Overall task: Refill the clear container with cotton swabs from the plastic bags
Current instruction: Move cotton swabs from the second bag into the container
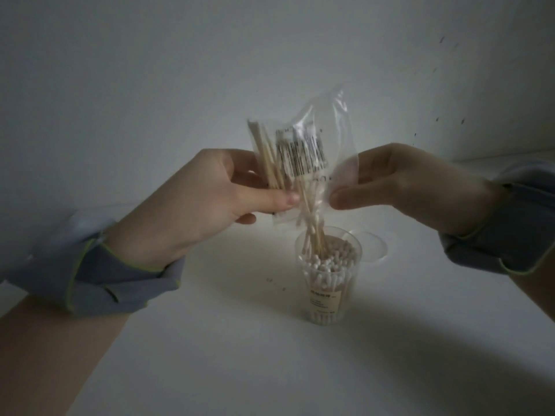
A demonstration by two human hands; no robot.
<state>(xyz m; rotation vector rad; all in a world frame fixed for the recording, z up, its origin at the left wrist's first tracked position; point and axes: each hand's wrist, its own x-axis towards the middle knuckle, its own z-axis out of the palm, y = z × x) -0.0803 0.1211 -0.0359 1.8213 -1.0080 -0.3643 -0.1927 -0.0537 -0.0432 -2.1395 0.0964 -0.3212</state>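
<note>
A clear plastic bag with a barcode label hangs above the clear container, its open end pointing down. My left hand pinches the bag's left side together with several wooden swab sticks. My right hand pinches the bag's right edge. A bunch of cotton swabs slides out of the bag, their lower ends inside the container's mouth. The container stands upright on the white table, packed with several swabs, white tips up, and carries a small label.
A clear round lid lies flat on the table just behind and right of the container. A white wall rises behind the table. Both wrists wear grey-blue sleeves with a yellow-green trim.
</note>
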